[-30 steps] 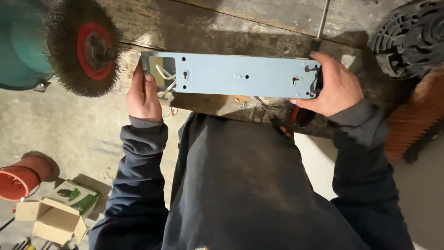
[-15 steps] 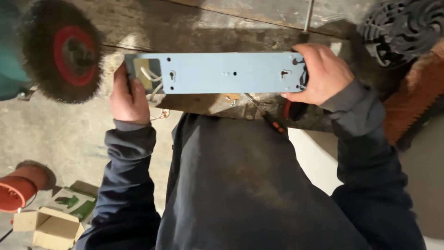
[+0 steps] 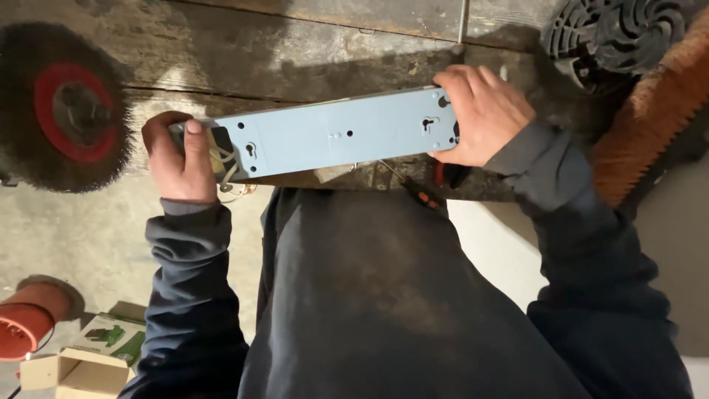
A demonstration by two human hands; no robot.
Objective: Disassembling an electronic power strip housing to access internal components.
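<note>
An open plain brown cardboard box [image 3: 70,373] is sitting at the lower left corner of the view, its flaps standing apart. Just behind it, touching or overlapping, a flat white carton with green printed patches [image 3: 111,336] is lying on the grey floor. No screens or signs are showing anywhere.

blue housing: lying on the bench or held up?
Held up. Left hand grips one end of the housing, right hand the other; it tilts slightly above the bench. Contact underneath: cannot tell.
</note>
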